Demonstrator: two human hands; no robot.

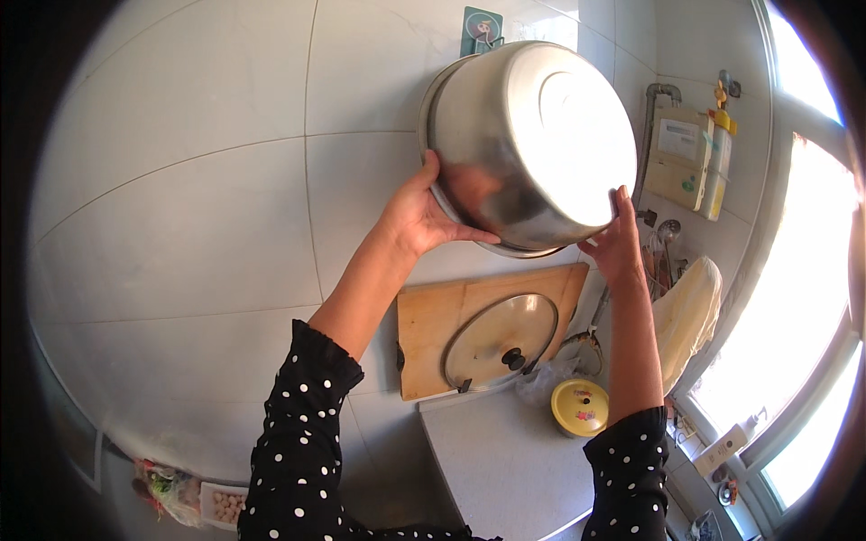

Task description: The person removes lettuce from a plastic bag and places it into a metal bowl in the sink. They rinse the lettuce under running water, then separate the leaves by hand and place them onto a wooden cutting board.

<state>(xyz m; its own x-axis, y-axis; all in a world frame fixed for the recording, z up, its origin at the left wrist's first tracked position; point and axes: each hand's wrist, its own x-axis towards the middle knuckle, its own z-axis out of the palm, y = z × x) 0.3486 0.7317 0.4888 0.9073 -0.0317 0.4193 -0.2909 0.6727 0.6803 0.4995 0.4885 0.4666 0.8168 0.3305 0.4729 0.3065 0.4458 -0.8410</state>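
Raised before the tiled wall is a large stainless steel basin (473, 149), tilted with its round bottom towards me and its rim towards the wall. My left hand (429, 213) grips its lower left side near the rim. At its lower right, my right hand (616, 240) holds the edge of the bottom and the side. A green wall hook plate (482, 30) shows just above the basin; whether the basin touches the hook is hidden. Below it, a wooden cutting board (433, 318) leans on the wall, with a glass pot lid (490, 338) in front.
A grey countertop (500, 453) carries a yellow lidded pot (580, 408) and a clear plastic bag (548, 379). Right are a gas meter (676, 159), hanging utensils (666, 233), a cream cloth (690, 318) and a pump bottle (724, 450) by the window. A white tray of eggs (226, 507) stands lower left.
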